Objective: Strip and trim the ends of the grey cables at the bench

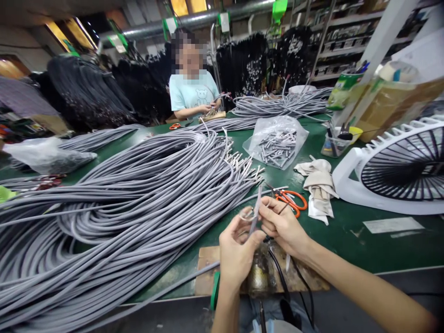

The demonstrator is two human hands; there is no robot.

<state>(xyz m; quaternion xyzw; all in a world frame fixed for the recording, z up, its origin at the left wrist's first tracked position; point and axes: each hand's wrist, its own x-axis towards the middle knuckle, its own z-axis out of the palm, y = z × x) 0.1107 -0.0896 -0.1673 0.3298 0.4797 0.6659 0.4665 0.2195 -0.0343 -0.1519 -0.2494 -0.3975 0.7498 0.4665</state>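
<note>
My left hand (236, 252) is closed around the end part of a grey cable (253, 225), fingers curled and thumb pressed on it. With fingertips pinched, my right hand (286, 229) grips the same cable higher up, where a pale strip (258, 200) points upward. Whether that strip is peeled sheath or a sleeve I cannot tell. Below both hands lies a worn wooden board (208, 255) with a brass-coloured metal cylinder (259, 277) on it. Orange-handled scissors (296, 203) rest just beyond my right hand.
A big bundle of grey cables (149, 199) spreads across the left of the green table (347, 249). A plastic bag (277, 143) of short grey pieces, a cloth (319, 185) and a white fan (350, 185) stand ahead and right. A co-worker (194, 92) sits opposite.
</note>
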